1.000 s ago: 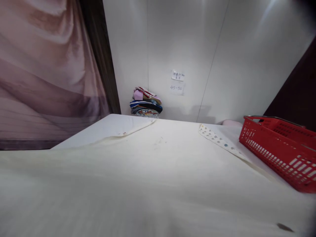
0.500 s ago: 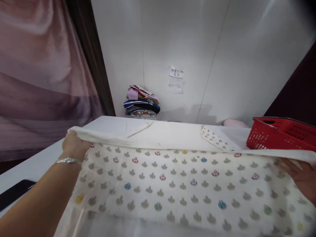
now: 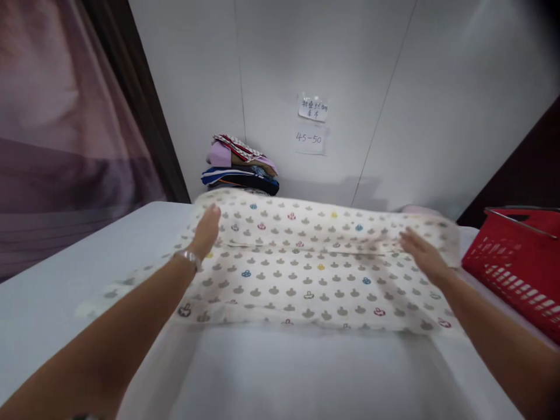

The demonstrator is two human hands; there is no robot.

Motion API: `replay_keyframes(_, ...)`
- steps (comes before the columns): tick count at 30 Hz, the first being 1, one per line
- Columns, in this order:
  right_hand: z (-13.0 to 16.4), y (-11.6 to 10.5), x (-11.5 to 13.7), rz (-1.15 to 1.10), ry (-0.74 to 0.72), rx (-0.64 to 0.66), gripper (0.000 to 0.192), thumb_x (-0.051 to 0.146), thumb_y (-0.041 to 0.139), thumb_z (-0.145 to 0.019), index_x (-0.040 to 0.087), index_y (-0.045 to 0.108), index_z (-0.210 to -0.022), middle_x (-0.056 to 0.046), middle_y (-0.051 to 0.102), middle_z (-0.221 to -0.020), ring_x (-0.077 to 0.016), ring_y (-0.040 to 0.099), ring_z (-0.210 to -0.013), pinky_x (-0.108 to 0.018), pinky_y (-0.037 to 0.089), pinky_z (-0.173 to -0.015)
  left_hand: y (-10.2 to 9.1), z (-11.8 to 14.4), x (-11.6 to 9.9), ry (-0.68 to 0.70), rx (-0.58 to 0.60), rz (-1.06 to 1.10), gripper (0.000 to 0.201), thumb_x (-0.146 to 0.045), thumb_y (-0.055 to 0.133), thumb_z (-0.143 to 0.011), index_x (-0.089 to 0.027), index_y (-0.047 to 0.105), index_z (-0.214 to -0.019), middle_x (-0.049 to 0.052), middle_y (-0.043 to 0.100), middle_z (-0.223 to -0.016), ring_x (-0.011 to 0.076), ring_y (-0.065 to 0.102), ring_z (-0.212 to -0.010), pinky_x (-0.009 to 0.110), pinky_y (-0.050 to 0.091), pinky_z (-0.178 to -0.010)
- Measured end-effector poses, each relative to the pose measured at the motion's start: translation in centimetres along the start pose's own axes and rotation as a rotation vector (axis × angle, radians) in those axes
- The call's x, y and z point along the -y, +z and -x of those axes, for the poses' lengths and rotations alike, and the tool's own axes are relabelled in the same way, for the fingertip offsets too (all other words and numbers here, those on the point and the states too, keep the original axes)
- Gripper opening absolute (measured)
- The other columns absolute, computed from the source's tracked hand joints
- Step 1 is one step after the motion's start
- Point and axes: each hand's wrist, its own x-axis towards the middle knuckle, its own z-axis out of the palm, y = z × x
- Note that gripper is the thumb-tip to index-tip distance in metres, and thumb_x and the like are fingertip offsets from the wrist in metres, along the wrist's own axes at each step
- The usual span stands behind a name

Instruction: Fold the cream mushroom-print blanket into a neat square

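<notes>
Two small paper notes are stuck on the white wall panel at the back. The lower note (image 3: 310, 140) reads "45–50" in handwriting; the upper note (image 3: 313, 108) carries a few handwritten characters too small to read.

A patterned cloth (image 3: 306, 280), cream with rows of small grey, red, blue and yellow motifs, lies spread on the white table (image 3: 48, 291), taking up the middle of the surface. The left hand (image 3: 206, 231) rests palm down on the cloth near its far left corner, fingers together and stretched flat, gripping nothing; a metal bracelet (image 3: 189, 257) circles the wrist. The right hand (image 3: 419, 252) lies flat on the cloth's right part, fingers extended and slightly apart, also pressing rather than pinching. It is somewhat blurred.

The cloth's near edge runs roughly straight across the table, with bare white surface between it and the person. Its far edge reaches close to the wall, just in front of a stack of folded clothes (image 3: 238, 166) in the corner. The left edge trails off in a thin, blurred flap toward the table's left side, where a broad strip of tabletop lies open. On the right the cloth's edge ends near a red plastic basket (image 3: 516, 268), which sits at the table's right margin, apart from the cloth. A pinkish curtain (image 3: 56, 128) hangs along the left.
</notes>
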Motion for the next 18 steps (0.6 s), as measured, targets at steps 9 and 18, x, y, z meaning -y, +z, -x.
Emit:
replay_keyframes(9, 19.3, 0.5, -8.2, -0.142, -0.223, 0.284, 0.050, 0.041, 0.053, -0.077, 0.049, 0.051, -0.126, 0.008, 0.051, -0.134, -0.0275, 0.043, -0.127, -0.047, 0.034, -0.109, -6.0, 18.7, 5.5, 0.350, 0.702, -0.362, 0.049, -0.049, 0.053, -0.082, -0.037, 0.051, -0.129, -0.003, 0.042, -0.143, 0.0257, 0.040, -0.131, 0.044, 0.035, -0.108)
replay_keyframes(18, 14.0, 1.0, -11.1, 0.310, -0.108, 0.179, 0.053, 0.012, 0.039, -0.067, 0.021, 0.066, -0.112, -0.004, 0.063, -0.122, -0.0246, 0.056, -0.116, -0.043, 0.044, -0.100, -4.6, 15.6, 4.4, 0.408, 0.450, -0.741, 0.049, -0.004, 0.038, -0.070, -0.016, 0.065, -0.109, 0.005, 0.065, -0.118, 0.0226, 0.057, -0.112, 0.037, 0.043, -0.099)
